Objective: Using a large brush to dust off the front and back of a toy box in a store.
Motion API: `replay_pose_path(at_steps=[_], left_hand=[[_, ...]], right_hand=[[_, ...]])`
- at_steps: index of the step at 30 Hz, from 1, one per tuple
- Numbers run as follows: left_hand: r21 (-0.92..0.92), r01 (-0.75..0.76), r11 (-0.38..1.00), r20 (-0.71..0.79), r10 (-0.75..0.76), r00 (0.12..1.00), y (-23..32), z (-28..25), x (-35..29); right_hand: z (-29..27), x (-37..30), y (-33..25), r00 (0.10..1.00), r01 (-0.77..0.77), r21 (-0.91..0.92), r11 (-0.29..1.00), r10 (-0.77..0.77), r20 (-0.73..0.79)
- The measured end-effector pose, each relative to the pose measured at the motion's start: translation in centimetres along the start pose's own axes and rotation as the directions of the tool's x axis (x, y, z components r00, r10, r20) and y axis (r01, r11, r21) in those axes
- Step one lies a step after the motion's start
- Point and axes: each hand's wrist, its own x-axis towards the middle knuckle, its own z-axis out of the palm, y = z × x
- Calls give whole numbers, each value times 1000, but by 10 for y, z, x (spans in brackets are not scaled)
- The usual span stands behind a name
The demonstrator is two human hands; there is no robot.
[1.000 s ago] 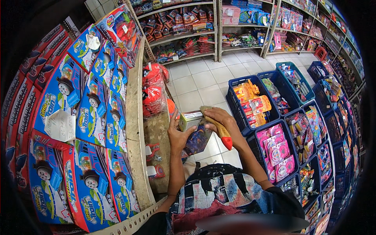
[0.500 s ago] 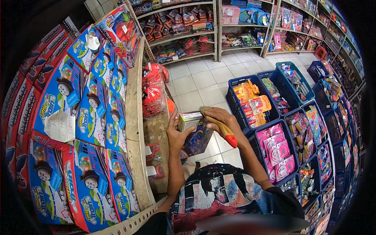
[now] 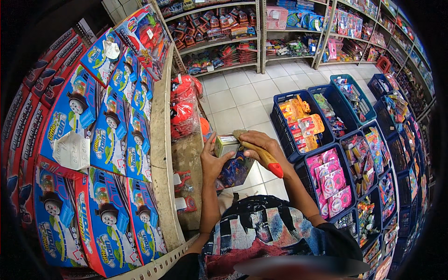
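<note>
My left hand (image 3: 213, 160) is closed around the side of a small box (image 3: 235, 171), its thumb lying across the front. The box has a pale upper part and a dark, colourful printed lower part. In my right hand (image 3: 262, 142) is a paintbrush (image 3: 267, 161) with a yellow wooden handle and a red end, which points down and toward me. Its short bristles (image 3: 238, 135) are at the box's top right corner. My fingers hide part of the brush and the box's left edge.
Blue train toy boxes (image 3: 109, 140) stand stacked on a shelf to my left. Red plastic-wrapped toys (image 3: 183, 109) lie beside a worn ledge (image 3: 186, 156). Dark blue crates (image 3: 285, 148) of packaged toys fill the right. Stocked shelves (image 3: 212, 42) line the back beyond a tiled floor (image 3: 233, 100).
The brush and my right hand have shifted slightly left, bringing the bristles closer over the box's top edge. The left hand keeps its hold on the box.
</note>
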Motion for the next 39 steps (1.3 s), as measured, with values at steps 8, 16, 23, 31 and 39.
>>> replay_pose_path(at_steps=[8, 16, 23, 31, 39], left_hand=[[-3, -4, 1000, -13, 4, 1000, 1, 0, 1], [-54, 11, 998, -23, -12, 1000, -5, -3, 2], [-20, 17, 1000, -27, -18, 999, 2, 0, 2], [-61, -20, 998, -47, 17, 999, 0, 1, 0], [8, -65, 998, -56, 65, 996, -6, 0, 2]], right_hand=[[2, 1, -2, 1000, -7, -16, 1000, 7, -5], [1, 2, -5, 999, -29, -97, 995, 25, -39], [5, 1, -5, 998, 50, -72, 996, -52, -18], [1, 0, -1, 997, -58, -174, 983, 47, -69], [2, 2, -6, 999, 45, -61, 997, -46, -4]])
